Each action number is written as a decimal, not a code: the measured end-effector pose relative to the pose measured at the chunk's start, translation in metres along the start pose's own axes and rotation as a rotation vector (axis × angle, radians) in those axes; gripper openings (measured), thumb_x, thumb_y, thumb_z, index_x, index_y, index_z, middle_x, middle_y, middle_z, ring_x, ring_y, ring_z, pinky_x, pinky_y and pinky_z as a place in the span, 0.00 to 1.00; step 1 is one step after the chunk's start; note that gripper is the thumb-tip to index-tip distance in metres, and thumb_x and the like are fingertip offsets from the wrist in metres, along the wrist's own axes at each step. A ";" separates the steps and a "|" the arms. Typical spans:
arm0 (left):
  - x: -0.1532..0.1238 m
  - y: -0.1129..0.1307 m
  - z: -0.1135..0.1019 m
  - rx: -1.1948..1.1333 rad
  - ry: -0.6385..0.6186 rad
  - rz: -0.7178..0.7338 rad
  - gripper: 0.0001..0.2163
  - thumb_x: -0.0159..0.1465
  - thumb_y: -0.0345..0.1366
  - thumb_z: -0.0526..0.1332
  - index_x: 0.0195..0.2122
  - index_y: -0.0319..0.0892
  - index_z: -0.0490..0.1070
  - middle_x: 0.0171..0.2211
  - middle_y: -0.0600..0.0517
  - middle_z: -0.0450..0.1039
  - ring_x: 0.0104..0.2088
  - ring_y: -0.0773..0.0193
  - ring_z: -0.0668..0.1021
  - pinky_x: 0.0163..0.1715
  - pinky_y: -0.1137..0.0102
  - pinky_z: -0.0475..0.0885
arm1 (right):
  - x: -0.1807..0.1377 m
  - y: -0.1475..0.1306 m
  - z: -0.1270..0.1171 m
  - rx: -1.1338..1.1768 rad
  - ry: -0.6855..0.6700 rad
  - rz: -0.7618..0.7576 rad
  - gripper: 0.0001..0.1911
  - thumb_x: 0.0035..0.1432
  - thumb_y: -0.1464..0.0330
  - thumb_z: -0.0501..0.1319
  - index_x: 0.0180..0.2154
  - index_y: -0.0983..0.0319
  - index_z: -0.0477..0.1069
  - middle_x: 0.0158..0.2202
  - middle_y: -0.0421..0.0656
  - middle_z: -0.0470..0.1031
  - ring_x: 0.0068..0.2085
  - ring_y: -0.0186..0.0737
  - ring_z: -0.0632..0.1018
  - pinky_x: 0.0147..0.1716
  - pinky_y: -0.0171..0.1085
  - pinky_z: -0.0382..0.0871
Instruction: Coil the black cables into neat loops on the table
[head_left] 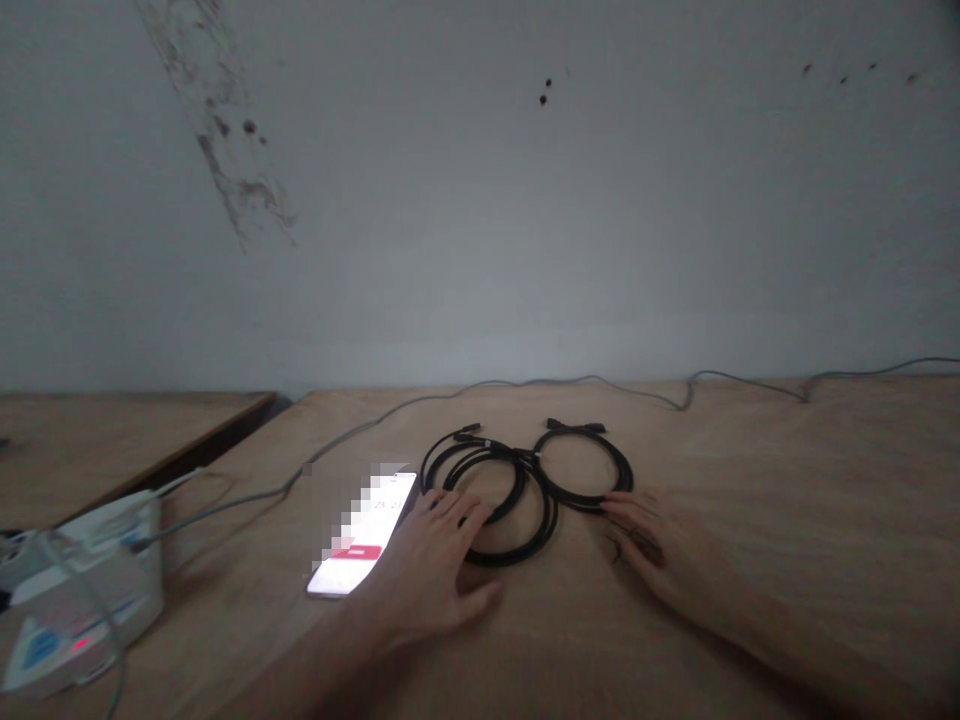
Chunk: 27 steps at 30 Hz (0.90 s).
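A coil of black cable (517,553) lies on the wooden table with its loops spread and plug ends at the back. Overlapping its right side is a smaller ring of black cable (626,470), with two connectors at its far edge. My left hand (439,550) rests over the near left of the larger coil, fingers spread and thumb stretched right. At the near right edge of the smaller ring, my right hand (664,540) lies with fingertips touching the cable and its thumb apart. Thin dark strands (626,540) show beneath its fingers; their kind is unclear.
A phone (379,530) with a lit screen lies left of my left hand. A white power strip (82,620) with a red light and plugged-in leads sits at the left. A grey cable (337,440) runs along the back by the wall. A gap (202,440) separates two tabletops.
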<state>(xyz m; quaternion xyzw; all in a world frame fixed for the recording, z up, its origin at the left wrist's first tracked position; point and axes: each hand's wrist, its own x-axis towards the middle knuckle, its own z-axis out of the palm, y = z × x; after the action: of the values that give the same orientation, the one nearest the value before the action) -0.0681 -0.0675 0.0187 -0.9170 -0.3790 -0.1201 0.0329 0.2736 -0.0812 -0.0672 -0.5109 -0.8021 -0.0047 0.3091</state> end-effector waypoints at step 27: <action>0.005 -0.012 0.036 0.080 0.122 -0.080 0.08 0.73 0.29 0.58 0.47 0.43 0.77 0.43 0.47 0.79 0.44 0.51 0.79 0.46 0.58 0.69 | 0.030 0.015 0.001 -0.023 -0.061 0.159 0.08 0.65 0.64 0.63 0.37 0.58 0.81 0.34 0.46 0.81 0.37 0.50 0.80 0.38 0.46 0.73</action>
<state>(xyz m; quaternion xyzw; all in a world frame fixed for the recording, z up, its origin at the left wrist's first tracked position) -0.0666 -0.0501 -0.0150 -0.8901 -0.4170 -0.1616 0.0875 0.2763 -0.0491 -0.0574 -0.5765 -0.7679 0.0264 0.2779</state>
